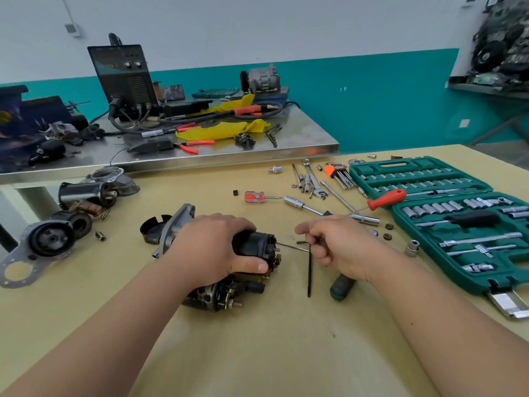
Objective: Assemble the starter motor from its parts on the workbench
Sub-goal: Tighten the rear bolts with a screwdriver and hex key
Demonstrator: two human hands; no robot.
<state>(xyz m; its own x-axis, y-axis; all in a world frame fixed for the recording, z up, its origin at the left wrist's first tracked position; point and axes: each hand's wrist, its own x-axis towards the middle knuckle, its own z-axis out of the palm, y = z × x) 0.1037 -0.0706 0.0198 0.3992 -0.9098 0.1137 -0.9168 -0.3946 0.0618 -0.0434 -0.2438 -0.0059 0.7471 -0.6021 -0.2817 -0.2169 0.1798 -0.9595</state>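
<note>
A black starter motor body (252,245) with a silver end housing (176,224) lies on the tan workbench (257,353) in front of me. My left hand (213,247) grips it from above, thumb along its near side. My right hand (332,242) pinches a thin hex key (292,246) whose tip meets the motor's right end. A second, larger black hex key (309,270) lies on the bench just below. More starter parts lie at the left: a black-centred end cover on a grey flange (43,242), a dark solenoid (86,193) and a nose housing (114,179).
An open green socket set (446,219) fills the right side. Loose tools lie beyond my hands: a small orange screwdriver (256,197), a red-handled screwdriver (386,199), wrenches, extensions, nuts. A green-handled tool (342,286) lies under my right wrist. A steel table (200,156) with cables stands behind.
</note>
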